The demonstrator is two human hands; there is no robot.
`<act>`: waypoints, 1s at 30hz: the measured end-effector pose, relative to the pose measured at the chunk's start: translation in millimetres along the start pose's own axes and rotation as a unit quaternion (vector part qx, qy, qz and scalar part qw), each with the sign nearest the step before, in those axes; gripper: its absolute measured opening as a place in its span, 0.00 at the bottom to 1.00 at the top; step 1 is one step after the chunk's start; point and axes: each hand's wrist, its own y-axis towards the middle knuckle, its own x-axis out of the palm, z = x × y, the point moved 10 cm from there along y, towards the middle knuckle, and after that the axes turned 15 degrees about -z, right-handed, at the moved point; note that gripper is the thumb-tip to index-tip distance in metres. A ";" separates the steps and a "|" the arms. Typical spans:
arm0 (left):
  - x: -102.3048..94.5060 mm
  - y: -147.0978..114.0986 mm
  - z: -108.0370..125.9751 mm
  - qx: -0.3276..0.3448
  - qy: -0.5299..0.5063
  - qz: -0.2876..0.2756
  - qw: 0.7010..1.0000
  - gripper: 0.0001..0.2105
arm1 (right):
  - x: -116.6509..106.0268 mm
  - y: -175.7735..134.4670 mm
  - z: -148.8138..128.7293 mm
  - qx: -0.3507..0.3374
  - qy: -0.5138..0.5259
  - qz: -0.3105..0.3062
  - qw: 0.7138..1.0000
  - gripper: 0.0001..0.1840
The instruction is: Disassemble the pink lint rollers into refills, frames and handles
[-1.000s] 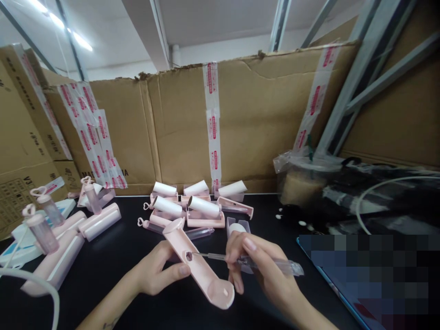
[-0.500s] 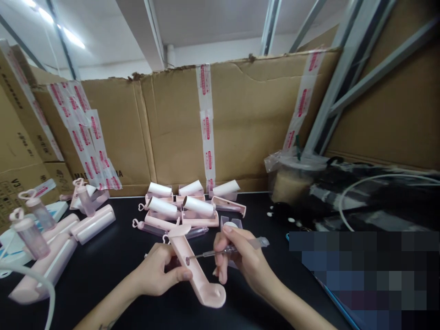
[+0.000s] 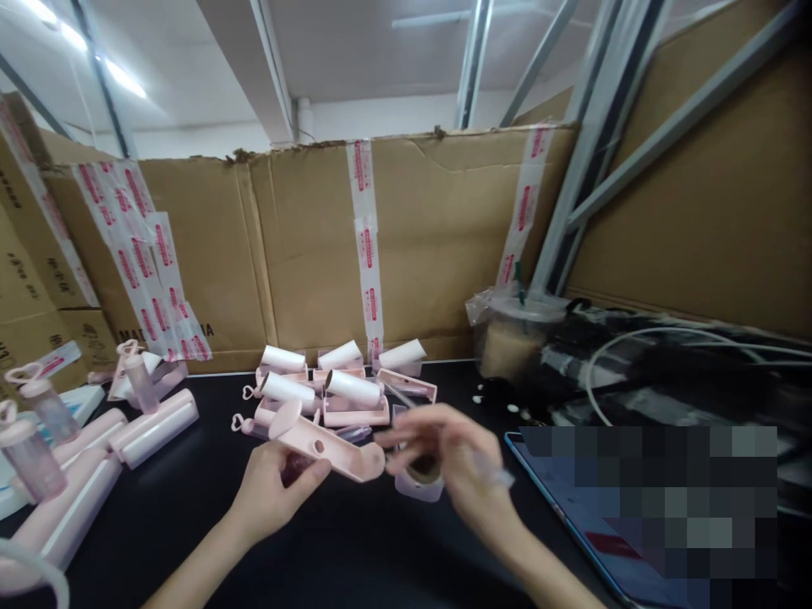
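Note:
Between the thumb and fingers of my left hand (image 3: pixel 276 491) is a pale pink plastic trough-shaped holder (image 3: pixel 348 457), tilted, with rounded ends and a round hole in its floor. My right hand (image 3: pixel 473 482), smeared by motion, is closed around a thin screwdriver (image 3: pixel 498 474) with a clear handle; its slim shaft points up and away. The fingers are just right of the holder's end, apart from it as far as I can see. Partly hidden under this hand sits a clear plastic box (image 3: pixel 419 489) with a roll in it.
Several white rolls (image 3: pixel 355 387) lie on pink holders behind my hands. To the left are pink cases (image 3: pixel 156 429) and clear pink-topped bottles (image 3: pixel 139 381). A drink cup (image 3: pixel 507 338) stands at the back right, a blue-edged phone or tablet (image 3: pixel 551 507) nearer. Cardboard (image 3: pixel 304 254) walls the back.
The screwdriver's tip has left the holder's hole, and its shaft now points up and away. The holder has been turned flatter and raised. My view has shifted slightly right.

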 end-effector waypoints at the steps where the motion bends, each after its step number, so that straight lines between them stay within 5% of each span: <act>1: 2.7 0.5 3.8 -0.001 0.026 -0.002 1.000 0.15 | 11.1 0.2 -4.7 -0.007 -0.067 -0.026 0.997 0.22; 5: 29.6 0.0 32.3 0.062 0.084 -0.067 0.992 0.07 | 57.1 -2.6 -8.2 -0.026 -0.225 -0.105 0.968 0.18; 7: 38.4 -3.9 44.9 0.109 0.078 -0.093 0.987 0.10 | 56.6 -2.5 -11.5 -0.041 -0.238 -0.093 0.966 0.12; 12: 21.9 -13.3 60.8 0.195 0.098 -0.056 0.974 0.17 | -34.4 -0.6 -41.0 -0.059 -0.262 0.109 0.957 0.10; 15: 21.4 -21.5 79.1 0.263 0.178 -0.052 0.947 0.19 | -61.3 5.3 -49.3 0.007 -0.374 0.057 0.926 0.09; 18: 42.5 -30.7 96.9 0.307 0.282 -0.095 0.904 0.19 | -64.4 -7.3 -56.8 0.046 -0.424 0.034 0.904 0.09; 22: 70.9 -35.3 98.5 0.289 0.387 -0.155 0.862 0.20 | -27.9 -22.4 -54.7 0.072 -0.417 0.007 0.906 0.07; 26: 77.4 -32.2 77.5 0.201 0.413 -0.198 0.866 0.11 | 26.0 -3.5 -40.5 0.065 -0.457 -0.039 0.886 0.02; 28: 78.1 -33.4 71.3 0.176 0.418 -0.210 0.866 0.06 | 44.2 11.9 -20.9 0.106 -0.528 -0.062 0.841 0.04; 30: 79.4 -35.1 70.4 0.165 0.423 -0.215 0.864 0.06 | 59.5 22.7 4.6 0.149 -0.619 -0.112 0.763 0.07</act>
